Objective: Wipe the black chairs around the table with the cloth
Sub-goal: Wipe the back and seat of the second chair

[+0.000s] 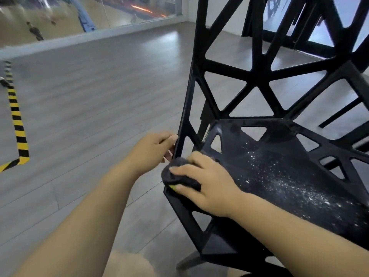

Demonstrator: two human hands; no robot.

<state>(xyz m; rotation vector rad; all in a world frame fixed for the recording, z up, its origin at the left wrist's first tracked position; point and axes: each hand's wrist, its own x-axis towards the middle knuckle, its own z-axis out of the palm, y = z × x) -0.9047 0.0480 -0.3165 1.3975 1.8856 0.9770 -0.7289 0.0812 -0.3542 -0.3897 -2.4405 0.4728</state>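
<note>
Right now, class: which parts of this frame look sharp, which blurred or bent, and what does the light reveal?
Head view: the right hand, cloth and black chair seat are fairly sharp; the grey floor and glass wall are smeared; the wide lens bows the striped tape; light picks out pale specks on the seat.

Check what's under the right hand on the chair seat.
A wadded dark grey cloth, yellow showing at its edge, gripped by the right hand on the seat corner of the black chair. The seat beneath them is covered.
</note>
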